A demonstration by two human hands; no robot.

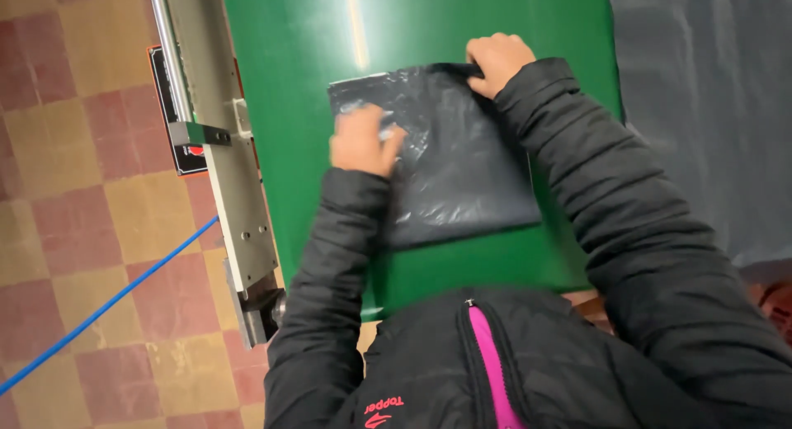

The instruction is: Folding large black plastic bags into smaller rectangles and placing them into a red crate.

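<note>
While lying on the green belt (313,82), black bag (450,161), left hand (361,140) pressing flat, grip released, right hand (496,60) pinching its corner.

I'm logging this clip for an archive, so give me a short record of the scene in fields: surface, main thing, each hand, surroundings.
Surface: green table with a metal rail along its left edge
Main thing: flat dark grey plastic bag lying on the table
Left hand: pressed on the bag's left part
Right hand: gripping the bag's top right corner
Clothing: black padded jacket with a pink zip
Surroundings: checkered tile floor, blue cable, grey sheet at right
</note>
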